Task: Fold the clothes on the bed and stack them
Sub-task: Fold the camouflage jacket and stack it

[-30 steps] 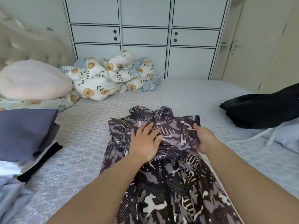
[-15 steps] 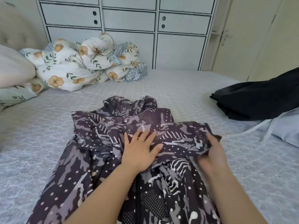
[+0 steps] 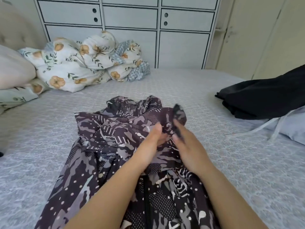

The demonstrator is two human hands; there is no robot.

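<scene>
A dark dress (image 3: 115, 142) with a grey camouflage and dot pattern lies lengthwise on the grey bedspread (image 3: 49, 129), its top end pointing away from me. My left hand (image 3: 151, 141) rests on its edge against the upper part of the dress, thumb up and fingers pointing right. Just to the right, my right hand (image 3: 186, 144) pinches a flap of the same dress and holds it raised above the cloth. Both hands are blurred by motion. A black garment (image 3: 264, 98) lies bunched at the right side of the bed.
A floral duvet (image 3: 85, 63) is heaped at the back left beside a pink pillow (image 3: 14, 70). A pale blue cloth with strings (image 3: 292, 128) sits under the black garment. White cupboards (image 3: 181, 47) stand behind the bed, and a door is at the right.
My right hand has carried the right flap of the dress up and inward toward the middle. My left hand has turned from flat onto its edge. The camera has dipped closer.
</scene>
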